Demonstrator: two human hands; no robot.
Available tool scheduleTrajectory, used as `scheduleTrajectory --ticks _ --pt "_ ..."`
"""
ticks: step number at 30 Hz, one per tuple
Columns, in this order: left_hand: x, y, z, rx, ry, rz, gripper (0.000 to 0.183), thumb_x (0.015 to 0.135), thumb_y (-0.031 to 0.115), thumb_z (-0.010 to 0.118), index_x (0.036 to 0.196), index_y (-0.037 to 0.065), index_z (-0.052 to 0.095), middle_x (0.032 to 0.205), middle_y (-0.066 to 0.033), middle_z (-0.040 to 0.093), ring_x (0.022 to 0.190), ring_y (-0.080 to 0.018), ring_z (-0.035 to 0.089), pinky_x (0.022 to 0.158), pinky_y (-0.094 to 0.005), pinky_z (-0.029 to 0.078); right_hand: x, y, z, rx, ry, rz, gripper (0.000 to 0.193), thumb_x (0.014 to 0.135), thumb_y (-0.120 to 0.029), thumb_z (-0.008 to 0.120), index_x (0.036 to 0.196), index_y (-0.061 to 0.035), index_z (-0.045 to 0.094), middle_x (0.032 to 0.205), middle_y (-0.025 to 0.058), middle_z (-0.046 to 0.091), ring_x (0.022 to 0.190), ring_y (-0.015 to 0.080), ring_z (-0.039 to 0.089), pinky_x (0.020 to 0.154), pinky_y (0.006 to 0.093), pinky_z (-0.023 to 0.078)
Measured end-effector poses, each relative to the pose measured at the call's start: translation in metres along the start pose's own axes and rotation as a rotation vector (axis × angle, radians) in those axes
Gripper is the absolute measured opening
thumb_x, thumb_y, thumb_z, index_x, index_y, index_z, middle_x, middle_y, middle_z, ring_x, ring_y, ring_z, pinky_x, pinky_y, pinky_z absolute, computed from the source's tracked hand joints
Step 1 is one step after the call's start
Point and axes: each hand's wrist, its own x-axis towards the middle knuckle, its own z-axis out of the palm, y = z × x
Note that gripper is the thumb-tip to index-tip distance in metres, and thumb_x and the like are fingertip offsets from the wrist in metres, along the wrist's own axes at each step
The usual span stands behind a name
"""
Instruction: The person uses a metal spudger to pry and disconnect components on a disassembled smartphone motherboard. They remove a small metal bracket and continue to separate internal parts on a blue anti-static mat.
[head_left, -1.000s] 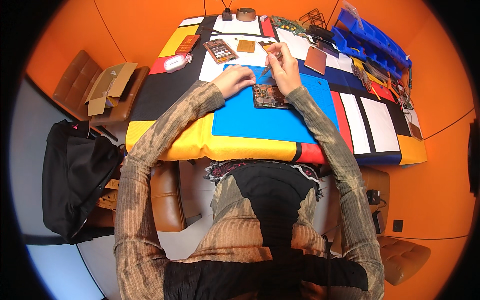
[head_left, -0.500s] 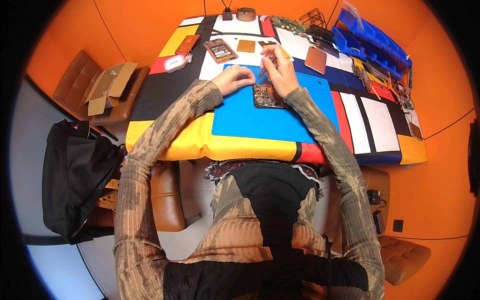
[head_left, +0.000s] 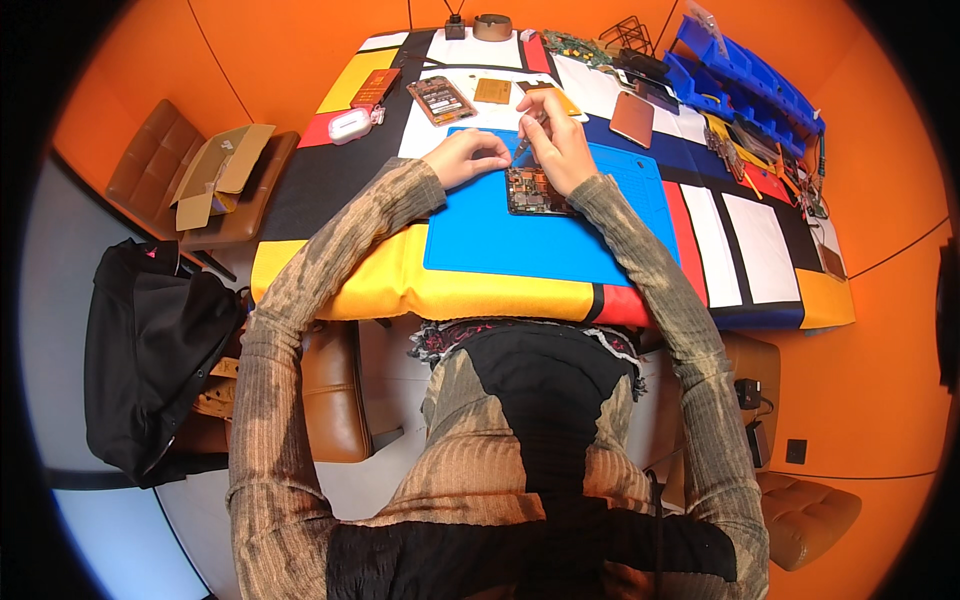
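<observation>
An opened phone lies on the blue mat, its circuit boards and inner parts exposed. Over its upper edge, my right hand is closed on a slim, dark, pen-like tool, which points down toward the phone's upper left corner. My palm and wrist partly cover the phone's right side. Just left of that corner, my left hand rests on the mat with its fingers curled and pressed together. Whatever they pinch, if anything, is hidden.
Beyond the mat lie another opened phone, a gold-brown flat piece and a copper-coloured phone. A white earbud case and red box are at left. Blue parts bins and loose tools fill the right side.
My right hand and the slim tool have shifted very slightly above the phone. My left hand stays in place.
</observation>
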Motion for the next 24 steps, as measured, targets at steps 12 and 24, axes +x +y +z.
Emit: scheduleTrajectory --ticks 12,24 --pt "-0.0008 0.0020 -0.0009 -0.033 0.000 -0.006 0.022 0.089 0.023 0.063 0.091 0.002 0.066 0.087 -0.0065 0.067 0.085 -0.0148 0.060 0.080 -0.0292 0.047 -0.0001 -0.0033 -0.0009 -0.260 -0.022 -0.076 0.021 0.084 -0.007 0.058 0.099 -0.0039 0.044 0.086 0.0077 0.056 0.069 0.0143 0.060 0.061 0.0292 0.048" --pt "-0.0024 0.0052 -0.0047 0.024 -0.007 0.020 0.020 0.087 0.022 0.066 0.093 0.002 0.069 0.089 -0.0068 0.068 0.084 -0.0145 0.062 0.078 -0.0295 0.048 0.0003 -0.0046 -0.0017 -0.124 -0.053 -0.032 0.025 0.077 -0.005 0.057 0.099 -0.0035 0.044 0.088 0.0044 0.053 0.063 0.0104 0.054 0.058 0.0265 0.044"
